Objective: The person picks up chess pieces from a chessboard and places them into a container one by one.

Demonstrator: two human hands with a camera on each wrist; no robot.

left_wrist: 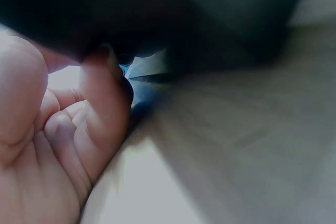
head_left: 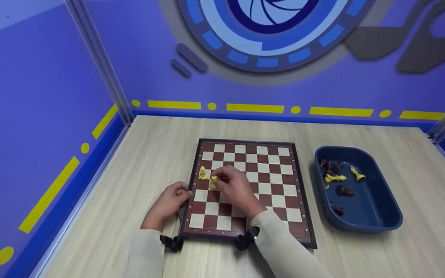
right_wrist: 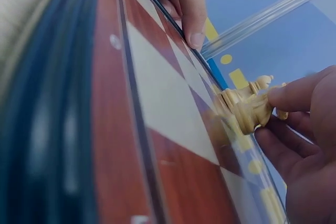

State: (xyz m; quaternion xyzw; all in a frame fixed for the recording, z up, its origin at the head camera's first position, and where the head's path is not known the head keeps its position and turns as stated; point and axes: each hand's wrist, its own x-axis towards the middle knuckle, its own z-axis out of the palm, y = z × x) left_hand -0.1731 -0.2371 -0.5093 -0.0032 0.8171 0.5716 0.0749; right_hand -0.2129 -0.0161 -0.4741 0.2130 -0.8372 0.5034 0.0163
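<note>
My right hand (head_left: 238,189) is over the left half of a brown-and-white chessboard (head_left: 264,188). Thumb and fingertips pinch a pale yellow chess piece (right_wrist: 252,113), its head partly hidden by the fingers and its base close to the squares. Just beyond it stands a second yellow chess piece (head_left: 203,173), upright near the board's left edge. My left hand (head_left: 169,200) rests beside that edge, fingers loosely bent and a fingertip touching the dark rim. In the left wrist view, a blurred dark shape covers the top above the fingers.
To the right of the board sits a dark blue tub (head_left: 394,216) holding several dark brown pieces (head_left: 345,190) and a few yellow ones (head_left: 357,174). Everything stands on a light wooden table (head_left: 160,154), with blue-purple panels (head_left: 149,69) at its back and sides.
</note>
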